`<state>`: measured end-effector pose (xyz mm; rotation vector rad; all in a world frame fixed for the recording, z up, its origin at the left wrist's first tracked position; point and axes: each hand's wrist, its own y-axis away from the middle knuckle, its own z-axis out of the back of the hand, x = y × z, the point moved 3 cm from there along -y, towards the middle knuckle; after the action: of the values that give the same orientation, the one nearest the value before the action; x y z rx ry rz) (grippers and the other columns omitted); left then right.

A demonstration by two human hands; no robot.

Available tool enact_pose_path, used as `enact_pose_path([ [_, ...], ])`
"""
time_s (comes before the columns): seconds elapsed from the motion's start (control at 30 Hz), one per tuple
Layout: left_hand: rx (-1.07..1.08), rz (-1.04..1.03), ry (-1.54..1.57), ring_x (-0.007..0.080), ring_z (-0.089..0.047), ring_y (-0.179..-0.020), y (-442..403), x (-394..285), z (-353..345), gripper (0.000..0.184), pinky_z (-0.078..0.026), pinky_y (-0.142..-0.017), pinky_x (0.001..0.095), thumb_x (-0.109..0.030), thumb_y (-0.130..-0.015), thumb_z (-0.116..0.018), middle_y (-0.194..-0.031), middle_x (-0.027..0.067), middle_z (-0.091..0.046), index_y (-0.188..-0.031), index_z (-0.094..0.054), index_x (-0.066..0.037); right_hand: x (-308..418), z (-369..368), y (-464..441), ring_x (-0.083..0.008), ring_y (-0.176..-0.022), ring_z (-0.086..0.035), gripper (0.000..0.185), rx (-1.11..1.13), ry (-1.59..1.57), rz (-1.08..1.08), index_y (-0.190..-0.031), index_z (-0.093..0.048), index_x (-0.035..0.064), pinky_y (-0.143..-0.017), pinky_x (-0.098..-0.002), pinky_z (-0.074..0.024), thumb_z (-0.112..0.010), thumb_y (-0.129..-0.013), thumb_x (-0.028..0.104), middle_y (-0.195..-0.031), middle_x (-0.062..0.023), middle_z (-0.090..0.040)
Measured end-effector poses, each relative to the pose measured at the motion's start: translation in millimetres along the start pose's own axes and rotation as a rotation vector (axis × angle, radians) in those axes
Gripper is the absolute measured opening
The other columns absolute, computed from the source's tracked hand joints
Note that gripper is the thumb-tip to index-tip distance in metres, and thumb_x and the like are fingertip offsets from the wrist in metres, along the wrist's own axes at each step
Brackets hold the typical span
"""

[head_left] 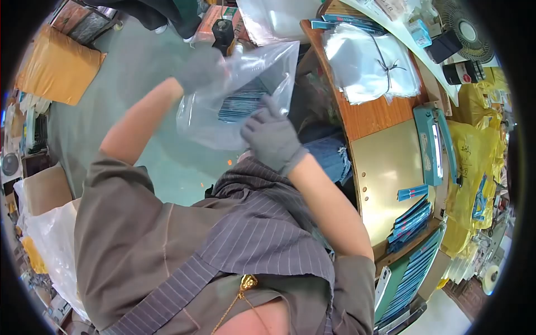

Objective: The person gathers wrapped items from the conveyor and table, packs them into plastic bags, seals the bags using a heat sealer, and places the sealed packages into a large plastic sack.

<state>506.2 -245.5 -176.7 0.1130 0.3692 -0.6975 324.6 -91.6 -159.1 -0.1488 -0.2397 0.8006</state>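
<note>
A large clear plastic bag (195, 120) spreads in front of my body, above the floor. A stack of thin blue, printed flat pieces (241, 106) shows through the film. My right hand (273, 134), in a grey glove, has its fingers bent onto the bag beside the stack and grips the film. My left hand (204, 70), also gloved in grey, is at the bag's upper left side. Motion smears its fingers, so their hold on the film cannot be made out.
On my right, the wooden workbench (360, 120) bears tied clear bags (371, 64), a teal bag sealer (430, 145) and blue strips (410, 223). A fan (469, 30) stands behind. A brown parcel (58, 64) lies at left. Another person's legs (167, 14) show at the top.
</note>
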Motion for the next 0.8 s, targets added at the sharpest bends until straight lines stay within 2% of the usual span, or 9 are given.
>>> enact_pose_path([
  [0.07,-0.257,0.38,0.242,0.0198,-0.06,-0.072,-6,18,46,0.032,-0.047,-0.069,0.031,-0.026,-0.082,-0.06,-0.082,0.0089,-0.065,-0.101,-0.064,-0.001,-14,57,3,-0.0205,-0.097,-0.056,0.01,-0.071,0.005,-0.056,-0.075,-0.059,0.0092,-0.107,-0.0501,-0.0281,-0.059,-0.07,0.018,-0.079,-0.0021,-0.058],
  [0.13,-0.295,0.401,0.556,0.0104,-0.056,-0.071,12,19,78,0.028,-0.045,-0.065,0.025,-0.021,-0.083,-0.06,-0.076,0.0034,-0.063,-0.098,-0.064,0.001,-24,94,9,-0.0203,-0.097,-0.056,0.011,-0.105,0.047,-0.073,-0.073,-0.058,0.0084,-0.106,-0.0502,-0.0301,-0.06,-0.069,0.019,-0.077,-0.002,-0.057],
  [0.27,-0.578,0.331,0.618,0.0044,-0.049,-0.061,51,16,102,0.021,-0.039,-0.055,0.0213,-0.021,-0.085,-0.058,-0.066,-0.0078,-0.052,-0.092,-0.065,-0.003,-27,115,4,-0.0207,-0.103,-0.055,0.007,-0.273,0.132,-0.078,-0.071,-0.058,0.0079,-0.104,-0.0498,-0.033,-0.059,-0.071,0.015,-0.079,-0.0009,-0.059],
  [0.43,-0.041,0.742,0.331,0.0127,-0.054,-0.063,68,34,68,0.032,-0.045,-0.062,0.0268,-0.03,-0.081,-0.064,-0.065,0.0008,-0.057,-0.088,-0.065,0.001,-39,72,-5,-0.0228,-0.111,-0.052,0.007,-0.053,0.149,-0.11,-0.075,-0.062,0.0084,-0.106,-0.0522,-0.0288,-0.056,-0.073,0.013,-0.091,-0.0028,-0.063],
  [0.47,-0.043,0.743,0.329,0.0127,-0.054,-0.063,66,36,62,0.032,-0.045,-0.062,0.0268,-0.03,-0.081,-0.064,-0.065,0.0008,-0.057,-0.088,-0.065,0.001,-36,60,-3,-0.0241,-0.114,-0.05,0.01,0.034,0.145,-0.139,-0.077,-0.062,0.0083,-0.107,-0.0538,-0.0259,-0.056,-0.074,0.015,-0.094,-0.0041,-0.063],
  [0.57,-0.456,-0.003,-0.351,0.0284,-0.061,-0.069,50,17,61,0.037,-0.048,-0.066,0.0397,-0.037,-0.075,-0.067,-0.068,0.0124,-0.062,-0.083,-0.065,-0.001,-16,44,4,-0.0268,-0.119,-0.046,0.018,0.082,0.062,-0.149,-0.083,-0.062,0.0079,-0.109,-0.0571,-0.0183,-0.055,-0.075,0.022,-0.097,-0.0061,-0.062],
  [0.7,-0.378,-0.082,-0.144,0.0302,-0.062,-0.074,-3,1,49,0.034,-0.048,-0.064,0.0392,-0.035,-0.073,-0.069,-0.072,0.0134,-0.063,-0.082,-0.064,-0.002,11,39,9,-0.0251,-0.117,-0.048,0.016,-0.025,-0.01,-0.032,-0.083,-0.063,0.0086,-0.109,-0.0566,-0.0199,-0.055,-0.074,0.02,-0.095,-0.0043,-0.061],
  [0.77,0.108,0.115,-0.035,0.0332,-0.059,-0.088,-40,23,36,0.035,-0.045,-0.075,0.0418,-0.038,-0.073,-0.067,-0.088,0.0165,-0.063,-0.083,-0.065,-0.005,12,41,11,-0.0227,-0.11,-0.053,0.013,0.034,-0.047,-0.04,-0.079,-0.063,0.0089,-0.107,-0.0561,-0.0253,-0.056,-0.073,0.018,-0.091,-0.0031,-0.062],
  [0.8,0.11,0.11,-0.035,0.0332,-0.059,-0.088,-49,27,40,0.035,-0.045,-0.075,0.0418,-0.038,-0.073,-0.067,-0.088,0.0165,-0.063,-0.083,-0.065,-0.005,9,45,11,-0.0227,-0.11,-0.053,0.013,0.033,-0.046,-0.046,-0.079,-0.063,0.0089,-0.107,-0.0561,-0.0253,-0.056,-0.073,0.018,-0.091,-0.0031,-0.062],
])
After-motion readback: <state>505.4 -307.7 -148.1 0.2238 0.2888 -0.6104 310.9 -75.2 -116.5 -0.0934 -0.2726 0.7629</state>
